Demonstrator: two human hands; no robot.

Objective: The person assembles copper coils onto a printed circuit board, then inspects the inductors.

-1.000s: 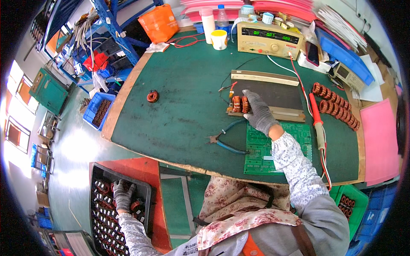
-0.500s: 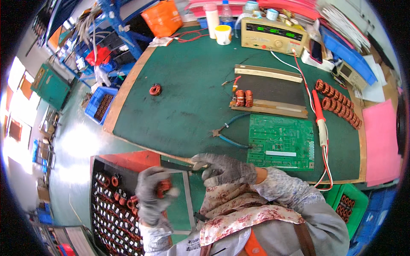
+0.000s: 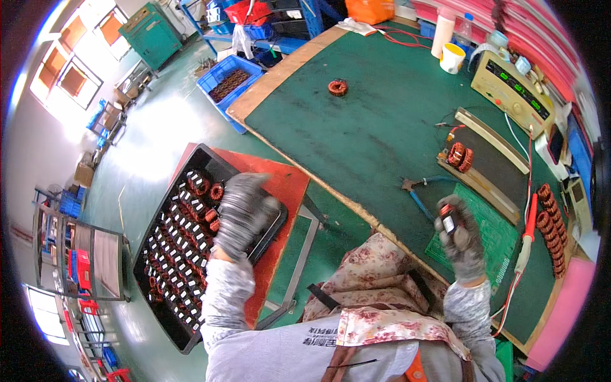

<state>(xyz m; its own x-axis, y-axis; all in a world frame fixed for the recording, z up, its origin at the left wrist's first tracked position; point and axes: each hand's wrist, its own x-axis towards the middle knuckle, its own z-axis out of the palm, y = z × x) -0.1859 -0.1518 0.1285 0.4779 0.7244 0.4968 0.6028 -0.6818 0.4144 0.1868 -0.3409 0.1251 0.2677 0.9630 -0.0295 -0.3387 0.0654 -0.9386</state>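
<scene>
My right hand [image 3: 463, 251], in a grey glove, is closed round a toroidal copper coil [image 3: 449, 223] with a white label, above the green circuit board [image 3: 493, 242]. Over the right side of a black tray [image 3: 202, 159] is my gloved left hand [image 3: 244, 213]. Motion smears its fingers, so whether it grips anything is hidden. Rows of similar labelled coils [image 3: 184, 251] fill much of the tray, with a few loose copper rings [image 3: 217, 191] close to the left hand.
Blue-handled cutters [image 3: 417, 194] lie beside the board. Two coils [image 3: 459, 157] rest by a dark plate with pale rails [image 3: 493, 137]. A single coil [image 3: 338, 88] sits farther back. Coil rows [image 3: 551, 223] and a red-white probe [image 3: 528, 226] lie right, below a power supply [image 3: 512, 89].
The view has swung left, bringing the whole tray into sight. My left hand, earlier holding a coil near the bench edge, is over the tray. My right hand has moved right and shows a labelled coil.
</scene>
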